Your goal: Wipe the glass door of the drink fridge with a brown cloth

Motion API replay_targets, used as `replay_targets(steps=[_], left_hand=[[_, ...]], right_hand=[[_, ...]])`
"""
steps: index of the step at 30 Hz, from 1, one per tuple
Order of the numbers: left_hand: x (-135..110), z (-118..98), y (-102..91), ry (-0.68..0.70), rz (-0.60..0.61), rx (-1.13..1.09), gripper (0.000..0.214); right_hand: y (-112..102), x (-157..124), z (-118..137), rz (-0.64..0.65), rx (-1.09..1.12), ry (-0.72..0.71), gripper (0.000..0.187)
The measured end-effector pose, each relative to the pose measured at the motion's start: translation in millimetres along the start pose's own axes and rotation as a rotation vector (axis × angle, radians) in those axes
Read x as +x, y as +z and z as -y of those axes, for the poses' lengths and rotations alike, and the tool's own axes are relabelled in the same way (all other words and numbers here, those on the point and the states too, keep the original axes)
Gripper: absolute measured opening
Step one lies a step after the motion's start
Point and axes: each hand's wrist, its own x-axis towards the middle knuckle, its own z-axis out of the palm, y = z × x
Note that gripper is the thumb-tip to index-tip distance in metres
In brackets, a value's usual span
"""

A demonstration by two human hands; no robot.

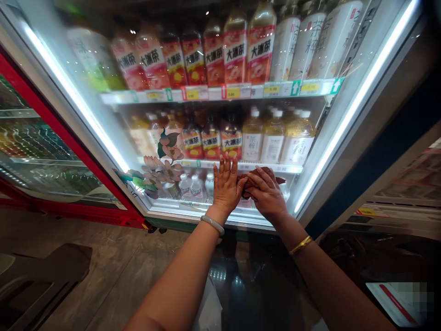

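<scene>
My left hand (pixel 225 184) lies flat against the glass door (pixel 103 69) of a lit drinks fridge, fingers stretched upward and together. Beside it, my right hand (pixel 266 193) presses a dark brown cloth (pixel 262 174) onto the lower part of the glass, fingers laid over the cloth. The two hands touch at the thumbs. A pale bangle sits on my left wrist and a gold one on my right.
Behind the glass stand shelves of tea bottles (pixel 234 50) with price tags (pixel 234 92), and small water bottles (pixel 193 186) low down. A flower sticker (pixel 160 168) is on the glass. A red-framed fridge (pixel 41 151) stands at left. The floor below is shiny tile.
</scene>
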Motion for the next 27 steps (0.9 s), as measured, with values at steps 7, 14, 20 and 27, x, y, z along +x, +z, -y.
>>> replay_targets(steps=[7,14,20,27], left_hand=[[2,7,1.3,-0.027,-0.038,-0.019,0.079],[3,7,0.4,-0.052,-0.009,-0.046,0.070],[2,14,-1.7,-0.061,-0.072,-0.036,0.073],[5,9,1.1,-0.080,-0.071,-0.054,0.071]], right_hand=[[-25,17,-31,-0.296,-0.094,0.324,0.038],[7,1,6,0.010,-0.062,0.040,0.036],[-18,-3,-29,-0.216,-0.137,0.198,0.032],[-9,4,-12,-0.191,-0.134,0.260,0.045]])
